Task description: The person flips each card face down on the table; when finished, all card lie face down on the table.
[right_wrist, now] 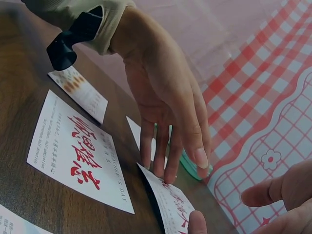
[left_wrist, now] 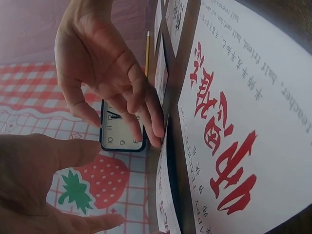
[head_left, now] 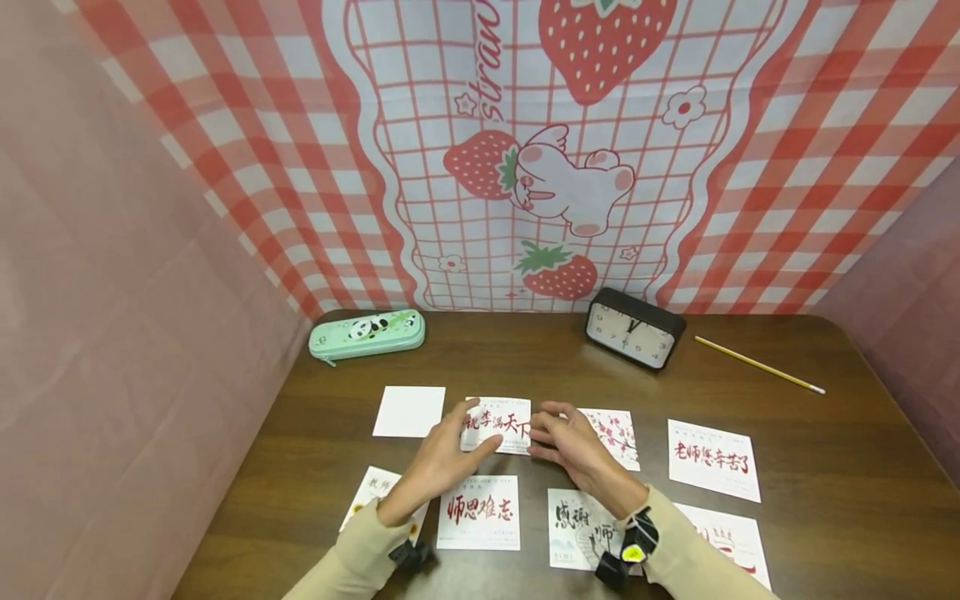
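Note:
A white card with red calligraphy (head_left: 495, 423) lies between both hands in the head view. My left hand (head_left: 442, 454) is at its left edge, fingertips at the card and thumb spread over it. At the right edge, my right hand (head_left: 572, 442) has its fingertips beside the card, the thumb apart from them. The right wrist view shows left fingertips (right_wrist: 169, 176) right at the rim of this card (right_wrist: 168, 204), with a dark shadow along its side. Below it lies another red-lettered card (head_left: 478, 527). A card with pink blossoms (head_left: 617, 433) is partly behind the right hand.
A blank white card (head_left: 409, 412), a sunflower card (head_left: 367, 493), a black-lettered card (head_left: 570, 542) and two more red-printed cards (head_left: 714, 468) (head_left: 738, 533) lie around. Farther back are a green panda pencil case (head_left: 367, 335), a black clock (head_left: 632, 332) and a yellow pencil (head_left: 757, 364).

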### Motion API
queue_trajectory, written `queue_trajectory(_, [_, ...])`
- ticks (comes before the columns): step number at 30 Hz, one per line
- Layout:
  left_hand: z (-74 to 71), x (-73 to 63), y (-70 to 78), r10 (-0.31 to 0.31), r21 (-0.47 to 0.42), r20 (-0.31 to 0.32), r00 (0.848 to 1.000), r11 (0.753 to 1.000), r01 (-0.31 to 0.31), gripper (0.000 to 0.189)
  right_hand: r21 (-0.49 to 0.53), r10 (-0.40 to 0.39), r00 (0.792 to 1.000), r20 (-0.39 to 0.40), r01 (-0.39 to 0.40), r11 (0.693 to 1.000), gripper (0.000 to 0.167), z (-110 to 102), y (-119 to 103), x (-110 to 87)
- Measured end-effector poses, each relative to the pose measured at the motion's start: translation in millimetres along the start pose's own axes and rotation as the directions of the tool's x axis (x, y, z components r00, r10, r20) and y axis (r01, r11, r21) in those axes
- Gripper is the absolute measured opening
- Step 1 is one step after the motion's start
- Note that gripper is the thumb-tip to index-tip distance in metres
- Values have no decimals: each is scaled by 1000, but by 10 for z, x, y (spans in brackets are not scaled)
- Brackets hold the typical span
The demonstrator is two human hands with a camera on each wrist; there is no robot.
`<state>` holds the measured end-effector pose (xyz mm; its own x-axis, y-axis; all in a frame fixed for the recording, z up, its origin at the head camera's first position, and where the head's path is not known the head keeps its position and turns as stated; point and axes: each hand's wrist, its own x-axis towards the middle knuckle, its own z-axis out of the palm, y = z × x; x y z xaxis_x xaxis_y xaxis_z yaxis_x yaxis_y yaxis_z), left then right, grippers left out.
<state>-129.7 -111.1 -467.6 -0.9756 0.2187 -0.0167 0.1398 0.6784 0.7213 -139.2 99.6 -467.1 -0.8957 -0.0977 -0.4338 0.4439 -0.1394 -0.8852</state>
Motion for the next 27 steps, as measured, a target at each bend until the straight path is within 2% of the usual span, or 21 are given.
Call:
queue_trajectory(7, [7, -15, 29, -10, 10, 10, 1000, 1000, 10, 72, 10, -1, 1000, -3, 1, 1000, 59, -10, -1, 25])
queue_trajectory(14, [15, -20, 56, 0, 9, 17, 1000, 1000, 0, 68, -1, -46, 999, 20, 46, 999, 48, -24, -33, 73])
queue_trajectory(16, [11, -19, 70, 12, 3, 15, 1000, 1000, -12, 65, -1, -61, 997, 40, 61, 998, 43, -22, -40, 97])
queue_trajectory(20, [12, -32, 105, -1, 0, 22, 1000, 1000, 1, 55, 12, -81, 991, 105, 80, 997, 38, -20, -28, 140])
queue_trajectory(27, [34, -40, 148, -3, -35, 19, 1000, 999, 4, 46, 18, -69, 976, 208, 67, 998, 43, 1, 18, 163])
